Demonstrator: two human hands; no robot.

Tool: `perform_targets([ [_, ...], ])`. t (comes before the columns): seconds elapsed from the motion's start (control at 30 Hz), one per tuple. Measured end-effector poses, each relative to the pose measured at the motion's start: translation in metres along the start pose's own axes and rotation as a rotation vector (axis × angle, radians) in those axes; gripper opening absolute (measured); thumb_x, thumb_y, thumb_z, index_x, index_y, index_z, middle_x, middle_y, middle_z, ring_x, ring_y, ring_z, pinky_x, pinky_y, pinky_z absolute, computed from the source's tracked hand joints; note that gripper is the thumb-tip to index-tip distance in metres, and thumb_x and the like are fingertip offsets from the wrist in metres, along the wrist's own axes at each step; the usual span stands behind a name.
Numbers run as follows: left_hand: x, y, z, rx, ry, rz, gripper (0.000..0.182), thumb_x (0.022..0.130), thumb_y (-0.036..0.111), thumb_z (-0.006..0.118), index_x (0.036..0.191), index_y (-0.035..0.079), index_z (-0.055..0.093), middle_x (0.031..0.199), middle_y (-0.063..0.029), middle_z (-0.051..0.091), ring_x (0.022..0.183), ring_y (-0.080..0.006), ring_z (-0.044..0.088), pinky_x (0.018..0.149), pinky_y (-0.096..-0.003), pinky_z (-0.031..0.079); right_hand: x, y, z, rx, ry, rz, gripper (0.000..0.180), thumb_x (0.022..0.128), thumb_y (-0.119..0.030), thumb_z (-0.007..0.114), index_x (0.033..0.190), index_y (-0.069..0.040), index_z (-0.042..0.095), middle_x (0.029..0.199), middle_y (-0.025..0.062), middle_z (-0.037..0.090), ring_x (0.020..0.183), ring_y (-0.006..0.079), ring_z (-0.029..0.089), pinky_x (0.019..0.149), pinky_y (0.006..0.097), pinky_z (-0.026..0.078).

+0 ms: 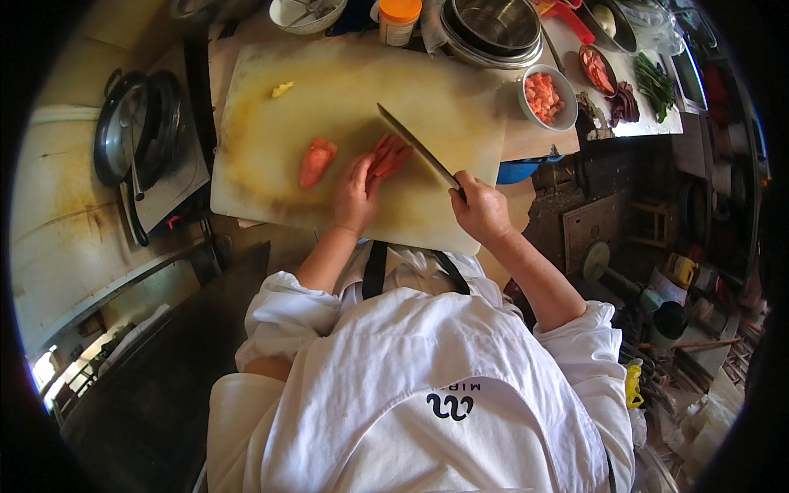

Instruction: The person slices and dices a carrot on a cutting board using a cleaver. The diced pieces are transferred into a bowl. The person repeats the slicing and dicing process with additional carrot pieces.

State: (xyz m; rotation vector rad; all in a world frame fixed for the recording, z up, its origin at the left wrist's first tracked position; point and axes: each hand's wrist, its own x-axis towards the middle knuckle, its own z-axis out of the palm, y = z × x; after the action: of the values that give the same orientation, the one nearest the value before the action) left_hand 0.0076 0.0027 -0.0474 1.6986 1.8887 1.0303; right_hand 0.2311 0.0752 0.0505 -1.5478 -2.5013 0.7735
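A knife (416,143) is held by its handle in my right hand (482,208), its blade slanting up and left above the large cutting board (265,191). My left hand (359,191) rests on the board, its fingertips against cut red strips (389,157), perhaps meat or tomato. The blade passes just right of these strips; whether it touches them I cannot tell. Left of my left hand lies a larger red piece (317,162) of similar food. A small yellow scrap (282,89) is near the board's upper left.
A bowl of red cubes (543,98) stands right of the board. Behind it are nested metal bowls (496,28), an orange-lidded jar (399,21) and a white bowl (308,15). Leafy greens (654,86) lie at far right; pans (129,129) are at left.
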Motion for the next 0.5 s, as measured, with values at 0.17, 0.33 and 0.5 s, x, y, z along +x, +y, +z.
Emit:
perform_targets([
  [0.17, -0.005, 0.018, 0.011, -0.157, 0.187, -0.057, 0.070, 0.079, 0.010, 0.058, 0.139, 0.000, 0.024, 0.143, -0.0258, 0.026, 0.133, -0.0411, 0.025, 0.109, -0.0451, 0.024, 0.003, -0.001, -0.001, 0.003, 0.010, 0.030, 0.019, 0.083, -0.020, 0.058, 0.097, -0.007, 0.053, 0.078, 0.0171, 0.062, 0.072, 0.0378, 0.061, 0.062, 0.0465, 0.048],
  [0.33, -0.008, 0.034, 0.017, -0.197, 0.234, -0.106, 0.072, 0.079, 0.010, 0.049, 0.141, -0.004, 0.014, 0.144, -0.0293, 0.021, 0.137, -0.0426, 0.013, 0.112, -0.0458, 0.015, 0.000, 0.000, 0.001, -0.003, 0.058, 0.040, 0.020, 0.082, -0.018, 0.060, 0.097, -0.007, 0.054, 0.075, 0.0173, 0.061, 0.070, 0.0375, 0.061, 0.060, 0.0449, 0.048],
  [0.5, 0.007, 0.043, 0.029, -0.598, 0.206, -0.067, 0.069, 0.077, 0.002, 0.042, 0.141, -0.003, 0.015, 0.142, -0.0258, 0.027, 0.132, -0.0371, 0.029, 0.109, -0.0434, 0.024, -0.006, -0.005, 0.005, 0.003, -0.008, -0.002, 0.018, 0.083, -0.019, 0.058, 0.095, -0.007, 0.053, 0.075, 0.0172, 0.061, 0.070, 0.0381, 0.060, 0.060, 0.0460, 0.048],
])
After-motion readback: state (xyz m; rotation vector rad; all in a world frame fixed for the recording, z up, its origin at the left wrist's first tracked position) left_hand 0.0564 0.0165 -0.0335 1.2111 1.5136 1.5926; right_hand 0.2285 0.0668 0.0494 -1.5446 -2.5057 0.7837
